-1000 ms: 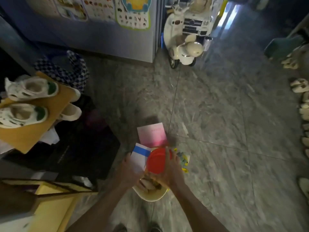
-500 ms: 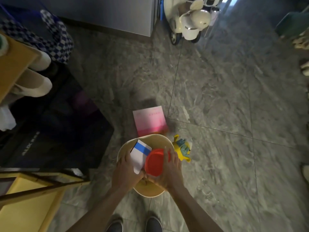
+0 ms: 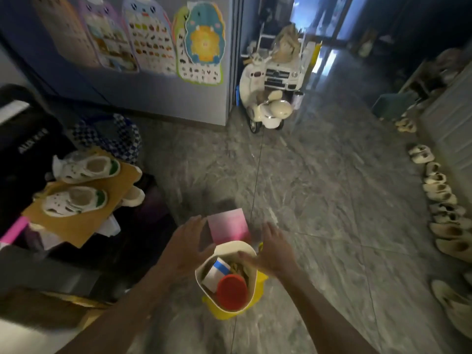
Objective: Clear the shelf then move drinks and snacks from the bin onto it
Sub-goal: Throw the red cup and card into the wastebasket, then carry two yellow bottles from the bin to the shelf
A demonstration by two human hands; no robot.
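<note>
Bin: a cream, yellow-based container is seen standing on the grey stone floor, straight below the camera, between the two forearms.
Bin contents: a round red lid is seen nearest, on a tub or can whose body is hidden; a white carton with a blue band is leaned just beside it on the left; brownish snack wrappers are glimpsed behind, too blurred to be named.
Left hand: held over the bin's far-left rim, fingers spread wide, nothing gripped; whether the rim is touched cannot be told.
Right hand: held at the far-right rim, palm down and fingers spread, nothing gripped; the thumb is blurred across the bin's mouth.
Pink packet: laid flat on the floor just beyond the bin, between the two hands.
Left side: a brown cardboard sheet is seen resting on dark boxes, with two white sneakers with green heels set on it; a checkered cloth is bunched behind.
Right side: a row of pale shoes is lined along the wall.
Far end: a cream toy scooter is parked near the corner of a grey cabinet on which animal charts are hung.
</note>
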